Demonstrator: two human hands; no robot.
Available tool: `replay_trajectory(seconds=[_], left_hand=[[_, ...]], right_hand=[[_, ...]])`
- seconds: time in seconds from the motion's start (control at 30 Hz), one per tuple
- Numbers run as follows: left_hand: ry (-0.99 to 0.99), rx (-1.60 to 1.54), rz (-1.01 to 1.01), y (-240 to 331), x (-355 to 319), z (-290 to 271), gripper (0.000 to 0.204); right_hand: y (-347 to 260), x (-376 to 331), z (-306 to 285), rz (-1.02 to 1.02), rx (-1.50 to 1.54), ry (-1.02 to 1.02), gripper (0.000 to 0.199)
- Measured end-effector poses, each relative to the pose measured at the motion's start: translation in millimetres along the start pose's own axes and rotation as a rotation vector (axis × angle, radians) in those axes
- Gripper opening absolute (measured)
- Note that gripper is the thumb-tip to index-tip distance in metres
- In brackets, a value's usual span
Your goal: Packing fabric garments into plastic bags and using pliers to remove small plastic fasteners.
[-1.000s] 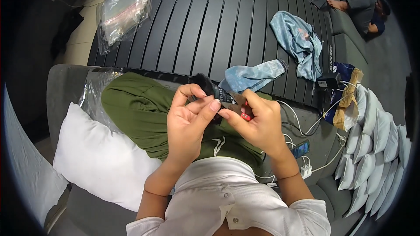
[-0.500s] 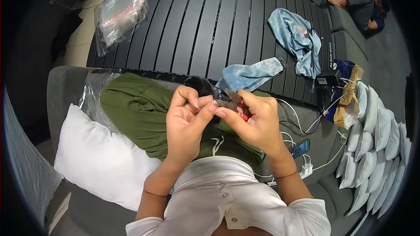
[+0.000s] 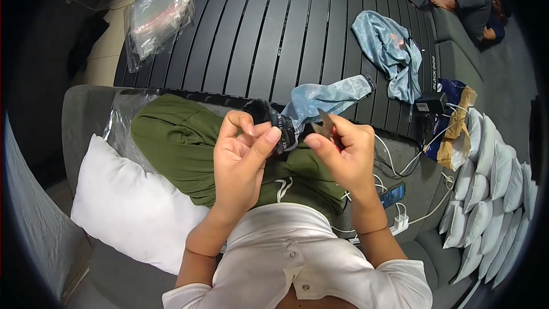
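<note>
Slatted worktop (image 3: 243, 40) is lying ahead; left grip (image 3: 243, 157) is pinching black band (image 3: 284, 131), right grip (image 3: 353, 150) is holding blade (image 3: 326, 122), best kept pointing outward.

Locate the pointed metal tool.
In the head view, the metal tool is in the right hand, just right of the black band in the left hand.

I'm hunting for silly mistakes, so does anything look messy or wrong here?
Nothing looks spilled or broken. The blue cloth on the right side of the black slatted table looks a bit messy: it's crumpled, not flat. The left hand is holding dark fabric.
</note>
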State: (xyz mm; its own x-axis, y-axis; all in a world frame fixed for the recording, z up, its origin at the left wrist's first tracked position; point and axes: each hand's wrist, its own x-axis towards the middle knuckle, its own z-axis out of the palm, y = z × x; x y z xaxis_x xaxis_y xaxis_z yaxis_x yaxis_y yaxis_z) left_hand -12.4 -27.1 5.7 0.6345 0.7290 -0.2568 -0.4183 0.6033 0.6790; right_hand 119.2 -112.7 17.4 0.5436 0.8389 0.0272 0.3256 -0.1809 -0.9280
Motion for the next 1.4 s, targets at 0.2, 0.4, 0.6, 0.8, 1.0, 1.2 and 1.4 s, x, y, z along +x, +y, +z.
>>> replay_trajectory(seconds=[0.2,0.4,0.6,0.8,1.0,1.2,1.4], left_hand=[[-0.004,-0.02,-0.056,-1,1,-4,0.022],[-0.007,0.085,0.103,3,1,-23,0.014],[0.154,0.173,0.087,21,18,-42,0.03],[0.168,0.124,-0.107,8,31,-71,0.035],[0.12,0.177,-0.184,28,26,-85,0.054],[-0.061,0.164,-0.185,46,14,-84,0.07],[-0.043,0.163,-0.156,72,-8,-73,0.076]], right_hand=[[-1,0,-1,-0.151,-0.242,-0.051,0.043],[15,14,-16,-0.019,-0.081,0.023,0.045],[163,65,-104,0.196,0.01,0.529,0.016],[248,81,-104,0.364,-0.415,0.382,0.043],[256,102,-108,0.345,-0.528,0.183,0.029],[265,85,-134,0.299,-0.212,0.114,0.024],[198,70,-159,0.479,-0.124,0.038,0.014]])
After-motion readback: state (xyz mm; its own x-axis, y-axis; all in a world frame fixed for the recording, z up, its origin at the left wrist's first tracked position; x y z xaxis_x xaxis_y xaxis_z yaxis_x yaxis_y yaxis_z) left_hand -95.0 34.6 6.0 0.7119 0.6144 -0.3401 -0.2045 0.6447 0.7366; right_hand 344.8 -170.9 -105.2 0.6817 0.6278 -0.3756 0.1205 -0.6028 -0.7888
